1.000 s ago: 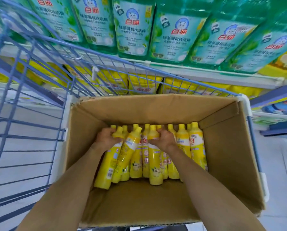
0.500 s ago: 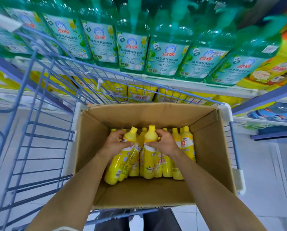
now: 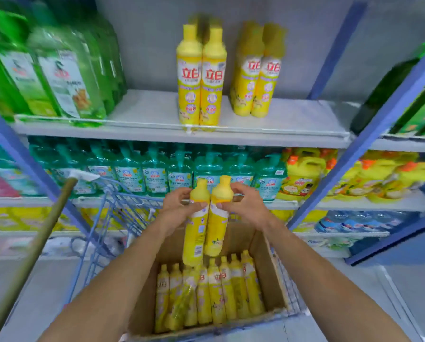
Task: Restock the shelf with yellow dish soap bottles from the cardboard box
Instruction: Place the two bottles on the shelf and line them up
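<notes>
My left hand [image 3: 179,206] grips one yellow dish soap bottle [image 3: 195,233] near its neck. My right hand [image 3: 243,206] grips a second yellow bottle [image 3: 217,230] the same way. Both bottles hang upright, side by side, above the open cardboard box [image 3: 268,267]. Several more yellow bottles [image 3: 214,292] lie in the box. Higher up, the grey shelf [image 3: 152,112] carries several yellow bottles [image 3: 201,77] standing in two groups near its middle.
The box sits in a blue wire cart [image 3: 103,223]. Big green bottles [image 3: 53,72] fill the left of the upper shelf. Teal pump bottles [image 3: 154,171] and yellow jugs [image 3: 302,174] line the shelf below. A wooden pole [image 3: 34,248] leans at left. Blue uprights [image 3: 369,134] frame the shelving.
Both hands have lifted a bottle each out of the box and raised them. My view has tilted up from the box to the shelves.
</notes>
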A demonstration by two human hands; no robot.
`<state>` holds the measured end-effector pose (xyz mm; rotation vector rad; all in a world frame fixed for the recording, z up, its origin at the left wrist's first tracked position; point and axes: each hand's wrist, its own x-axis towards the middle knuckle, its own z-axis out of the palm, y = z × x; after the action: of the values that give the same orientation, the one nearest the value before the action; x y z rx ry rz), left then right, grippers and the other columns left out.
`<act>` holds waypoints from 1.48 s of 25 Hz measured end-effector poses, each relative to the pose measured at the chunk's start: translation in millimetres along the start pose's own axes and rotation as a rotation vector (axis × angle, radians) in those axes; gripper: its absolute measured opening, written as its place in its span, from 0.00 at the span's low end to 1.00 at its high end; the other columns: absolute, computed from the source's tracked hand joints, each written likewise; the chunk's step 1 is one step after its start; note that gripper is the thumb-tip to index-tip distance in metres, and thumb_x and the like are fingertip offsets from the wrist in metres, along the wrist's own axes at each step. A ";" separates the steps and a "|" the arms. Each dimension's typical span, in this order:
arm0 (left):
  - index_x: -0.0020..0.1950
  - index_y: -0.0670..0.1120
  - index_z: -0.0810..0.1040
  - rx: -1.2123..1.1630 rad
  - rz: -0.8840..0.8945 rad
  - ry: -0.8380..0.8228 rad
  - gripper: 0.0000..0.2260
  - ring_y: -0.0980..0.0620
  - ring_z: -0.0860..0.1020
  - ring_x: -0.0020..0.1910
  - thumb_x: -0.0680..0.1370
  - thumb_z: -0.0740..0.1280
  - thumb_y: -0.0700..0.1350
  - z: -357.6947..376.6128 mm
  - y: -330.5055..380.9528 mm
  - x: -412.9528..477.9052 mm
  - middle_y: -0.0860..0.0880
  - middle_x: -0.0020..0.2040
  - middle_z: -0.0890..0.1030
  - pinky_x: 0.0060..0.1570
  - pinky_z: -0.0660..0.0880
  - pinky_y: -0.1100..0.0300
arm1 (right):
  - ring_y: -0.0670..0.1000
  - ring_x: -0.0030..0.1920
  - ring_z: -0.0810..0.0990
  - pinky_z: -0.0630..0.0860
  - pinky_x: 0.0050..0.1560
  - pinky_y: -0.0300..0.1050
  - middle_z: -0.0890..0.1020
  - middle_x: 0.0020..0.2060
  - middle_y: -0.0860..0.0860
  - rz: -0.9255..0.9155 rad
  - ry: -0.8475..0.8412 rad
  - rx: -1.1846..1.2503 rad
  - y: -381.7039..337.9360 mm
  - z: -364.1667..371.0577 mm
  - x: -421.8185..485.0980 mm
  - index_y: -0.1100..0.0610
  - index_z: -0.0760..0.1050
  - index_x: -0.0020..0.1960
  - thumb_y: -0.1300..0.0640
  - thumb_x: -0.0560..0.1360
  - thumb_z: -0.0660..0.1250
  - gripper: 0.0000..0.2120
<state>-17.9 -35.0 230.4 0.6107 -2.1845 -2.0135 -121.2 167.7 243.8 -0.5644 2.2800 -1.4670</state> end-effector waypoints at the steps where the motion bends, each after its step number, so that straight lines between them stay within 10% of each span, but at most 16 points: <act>1: 0.60 0.44 0.78 0.003 0.053 0.007 0.21 0.55 0.81 0.50 0.69 0.80 0.41 1.7 25.3 -0.4 0.49 0.54 0.82 0.47 0.81 0.60 | 0.49 0.52 0.84 0.80 0.51 0.44 0.84 0.55 0.52 -0.041 0.032 0.008 -21.0 -14.0 -2.0 0.58 0.79 0.63 0.55 0.65 0.83 0.29; 12: 0.61 0.44 0.80 -0.044 0.506 -0.007 0.22 0.48 0.84 0.53 0.69 0.81 0.44 47.0 238.9 34.3 0.46 0.56 0.84 0.51 0.83 0.52 | 0.44 0.46 0.86 0.80 0.46 0.37 0.85 0.54 0.52 -0.399 0.224 0.162 -181.0 -159.6 7.3 0.60 0.78 0.65 0.65 0.69 0.79 0.25; 18: 0.61 0.41 0.78 -0.050 0.610 0.079 0.19 0.57 0.82 0.45 0.72 0.78 0.38 86.6 309.8 79.7 0.51 0.50 0.83 0.43 0.80 0.66 | 0.45 0.45 0.86 0.81 0.43 0.39 0.84 0.55 0.55 -0.485 0.195 0.167 -211.5 -225.8 67.5 0.59 0.77 0.66 0.65 0.69 0.79 0.26; 28: 0.60 0.40 0.77 -0.088 0.565 0.155 0.20 0.47 0.84 0.50 0.71 0.78 0.35 104.6 297.4 155.1 0.42 0.54 0.84 0.44 0.81 0.61 | 0.53 0.51 0.86 0.84 0.53 0.50 0.85 0.54 0.55 -0.439 0.109 0.177 -190.1 -243.2 148.2 0.62 0.75 0.68 0.67 0.68 0.79 0.30; 37: 0.62 0.46 0.78 -0.063 0.518 -0.003 0.23 0.52 0.83 0.57 0.70 0.80 0.38 94.8 254.1 166.1 0.50 0.56 0.85 0.53 0.79 0.62 | 0.50 0.57 0.83 0.80 0.52 0.40 0.84 0.57 0.53 -0.370 0.092 0.245 -141.4 -226.5 165.0 0.56 0.73 0.68 0.65 0.69 0.79 0.30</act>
<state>-257.5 3.6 435.9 0.0205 -1.9996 -1.7887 -358.2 203.1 446.6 -0.8930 2.0934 -1.9487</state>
